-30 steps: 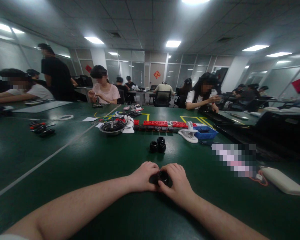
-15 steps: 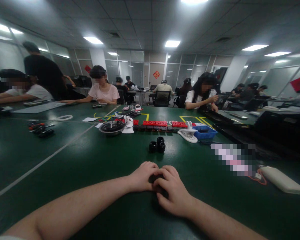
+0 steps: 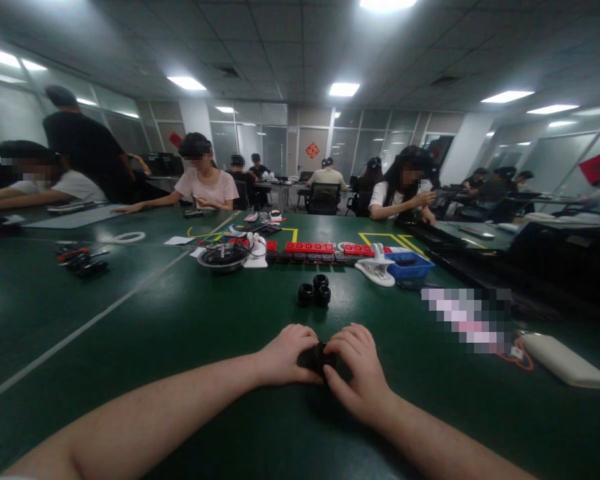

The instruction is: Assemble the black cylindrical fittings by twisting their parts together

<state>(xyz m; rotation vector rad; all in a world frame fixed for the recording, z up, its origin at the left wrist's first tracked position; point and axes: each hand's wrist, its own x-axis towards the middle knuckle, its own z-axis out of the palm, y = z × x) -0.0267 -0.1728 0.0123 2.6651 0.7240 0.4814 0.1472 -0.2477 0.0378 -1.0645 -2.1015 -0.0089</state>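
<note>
Between my hands, just above the green tabletop, is a small black round part [image 3: 322, 353], mostly covered by fingers. My left hand [image 3: 291, 355] closes round it from the left, with the thumb along the near side. From the right, my right hand [image 3: 359, 373] grips the same part with bent fingers and thumb. Beyond them, a cluster of three glossy black hollow round parts [image 3: 321, 293] stands close together on the table. Their exact kind is too small to tell.
Further back lie a row of red blocks [image 3: 310, 247], a dark round bowl [image 3: 223, 257] with cables, a white clip stand [image 3: 377, 267] and a blue tray [image 3: 410, 265]. Black-handled tools [image 3: 85, 260] lie left; a cream case [image 3: 563, 359] lies right. Several people sit around.
My right hand has turned and shifted slightly right, away from my left, uncovering the black part between them. My left hand stays nearly in place.
</note>
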